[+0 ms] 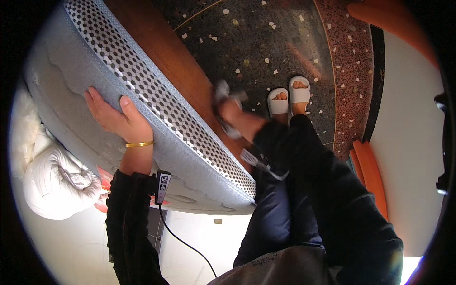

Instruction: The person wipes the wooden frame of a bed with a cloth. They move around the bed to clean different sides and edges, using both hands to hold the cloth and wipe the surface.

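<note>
My left hand (116, 115) lies with its palm on the grey top of the mattress (90, 66), fingers stretched out and thumb apart; a gold bangle (139, 144) circles the wrist. Along the mattress side runs a white band with dark dots (161, 107). Beside that band, over the brown wooden bed frame (161, 38), my right hand (236, 117) is smeared by motion. It seems closed round a blurred grey-and-white thing (223, 90), whose kind I cannot make out.
White bedding (61, 183) lies bunched on the mattress at the left. My feet, in white slides (299, 89), stand on dark speckled terrazzo (256, 42). A small device (163, 183) with a black cable is on my left forearm. Orange furniture (369, 175) stands by the right wall.
</note>
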Demonstrator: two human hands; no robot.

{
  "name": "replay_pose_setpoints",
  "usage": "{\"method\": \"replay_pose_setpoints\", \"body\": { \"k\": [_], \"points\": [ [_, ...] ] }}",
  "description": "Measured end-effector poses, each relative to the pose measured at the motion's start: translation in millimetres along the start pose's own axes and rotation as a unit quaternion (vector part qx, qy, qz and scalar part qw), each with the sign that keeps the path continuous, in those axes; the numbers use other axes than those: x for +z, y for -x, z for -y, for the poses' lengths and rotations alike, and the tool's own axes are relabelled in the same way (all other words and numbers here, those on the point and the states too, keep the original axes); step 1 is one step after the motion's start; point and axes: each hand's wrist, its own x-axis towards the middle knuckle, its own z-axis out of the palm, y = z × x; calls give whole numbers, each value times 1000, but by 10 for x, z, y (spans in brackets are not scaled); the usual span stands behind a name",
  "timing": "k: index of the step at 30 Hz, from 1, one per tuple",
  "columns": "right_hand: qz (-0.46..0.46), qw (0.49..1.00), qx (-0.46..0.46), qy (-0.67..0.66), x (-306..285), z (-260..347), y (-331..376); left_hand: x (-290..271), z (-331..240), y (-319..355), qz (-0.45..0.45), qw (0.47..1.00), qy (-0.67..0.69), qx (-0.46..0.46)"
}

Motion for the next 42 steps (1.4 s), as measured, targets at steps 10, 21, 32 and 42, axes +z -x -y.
{"method": "replay_pose_setpoints", "body": {
  "k": [10, 21, 32, 42],
  "points": [
    [59, 980, -20, -189, -128, -145, 196, -44, -56, 4, 32, 999, 0, -42],
    [50, 780, 365, -505, 243, -880, 1895, -63, -54, 20, 48, 997, -7, -58],
    [-53, 883, -464, -50, -1265, 2742, -1191, -56, -46, -11, 16, 1000, 19, -8],
    [107, 994, 1, -37, -647, 457, 544, -38, -40, -3, 10, 1000, 13, -13]
  ]
}}
